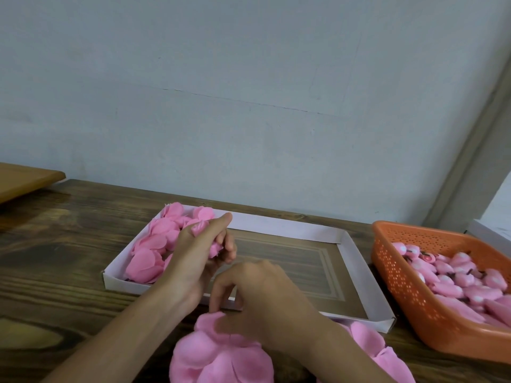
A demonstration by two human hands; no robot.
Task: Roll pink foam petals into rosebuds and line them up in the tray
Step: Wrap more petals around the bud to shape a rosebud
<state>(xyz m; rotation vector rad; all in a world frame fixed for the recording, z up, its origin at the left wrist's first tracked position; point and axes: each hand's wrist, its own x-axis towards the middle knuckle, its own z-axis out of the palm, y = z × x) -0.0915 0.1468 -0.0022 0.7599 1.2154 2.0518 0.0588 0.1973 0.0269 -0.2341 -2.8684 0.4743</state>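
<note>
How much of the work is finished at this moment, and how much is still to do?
Done: pink pieces fill only the left end of the tray; most of its floor is bare. In hand: the left hand holds a rolled bud above the tray, and the right hand touches the pile of loose petals. Left: that pile; the orange basket is also well filled.

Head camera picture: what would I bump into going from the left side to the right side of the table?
Light wooden board → pink rosebuds at the left end of the tray → left hand holding a rosebud → the tray's bare floor → orange basket of pink pieces. Right hand and loose petals overlap the middle, so skipped.
</note>
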